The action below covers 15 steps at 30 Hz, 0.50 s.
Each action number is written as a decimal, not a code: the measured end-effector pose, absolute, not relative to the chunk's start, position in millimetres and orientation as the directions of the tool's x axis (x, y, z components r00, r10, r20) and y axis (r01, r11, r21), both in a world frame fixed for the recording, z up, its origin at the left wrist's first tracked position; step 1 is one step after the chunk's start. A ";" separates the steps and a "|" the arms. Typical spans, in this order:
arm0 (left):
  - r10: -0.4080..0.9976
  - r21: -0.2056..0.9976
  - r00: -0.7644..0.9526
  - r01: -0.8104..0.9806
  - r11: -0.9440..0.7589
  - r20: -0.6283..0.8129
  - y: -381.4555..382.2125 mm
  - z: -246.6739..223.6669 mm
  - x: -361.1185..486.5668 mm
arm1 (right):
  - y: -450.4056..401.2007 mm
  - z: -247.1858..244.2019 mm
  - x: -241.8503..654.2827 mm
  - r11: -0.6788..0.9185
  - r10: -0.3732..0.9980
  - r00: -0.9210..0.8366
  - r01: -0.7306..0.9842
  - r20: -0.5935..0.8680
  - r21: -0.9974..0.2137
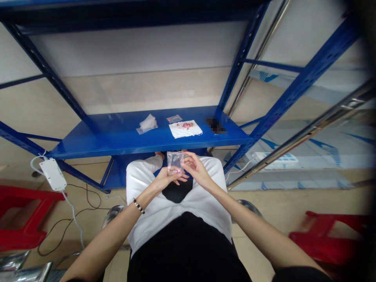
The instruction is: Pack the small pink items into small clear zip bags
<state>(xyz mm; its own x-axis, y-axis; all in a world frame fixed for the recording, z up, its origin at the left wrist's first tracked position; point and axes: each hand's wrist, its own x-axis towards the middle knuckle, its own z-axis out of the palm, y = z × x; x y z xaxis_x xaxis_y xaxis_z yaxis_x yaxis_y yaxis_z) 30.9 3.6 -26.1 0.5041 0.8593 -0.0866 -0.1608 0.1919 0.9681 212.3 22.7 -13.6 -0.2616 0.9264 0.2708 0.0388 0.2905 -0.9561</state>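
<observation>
Above my lap, in front of the shelf edge, I hold a small clear plastic bag (175, 159) with a few pink pieces in its bottom. My left hand (170, 177) pinches the bag low down, its other fingers stretched out to the right. At the bag's right side, my right hand (196, 167) grips the edge between thumb and fingers. On the shelf beyond lies a white cloth or sheet (179, 133) with a heap of small pink pieces (185, 125) on it. Another small bag (174, 118) with pink contents lies just behind it.
A pile of flat clear bags (148, 123) is on the blue shelf (117, 137), left of the white sheet. A dark blurred object (216, 125) lies at the right. Red stools (26, 219) stand at both sides. A white power strip (53, 174) hangs at the left post.
</observation>
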 end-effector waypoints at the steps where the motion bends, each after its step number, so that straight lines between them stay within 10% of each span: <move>1: 0.875 0.973 0.479 -0.159 0.166 -0.071 5.8 -25.3 30.1 | 23.8 -14.5 212.5 0.305 0.922 -0.273 0.074 0.274 -0.950; 15: 0.965 0.995 0.263 -0.097 0.031 -0.004 5.7 -20.6 28.7 | 23.0 -18.3 212.4 0.283 0.934 -0.260 0.126 0.244 -0.951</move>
<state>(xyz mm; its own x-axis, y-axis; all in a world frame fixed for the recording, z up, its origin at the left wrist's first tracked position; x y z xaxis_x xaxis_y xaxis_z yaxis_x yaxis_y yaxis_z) 28.7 5.7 -20.6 0.2634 0.9647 -0.0039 -0.0969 0.0305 0.9948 212.4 23.0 -18.3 -0.2602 0.9343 0.2435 0.1259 0.2829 -0.9509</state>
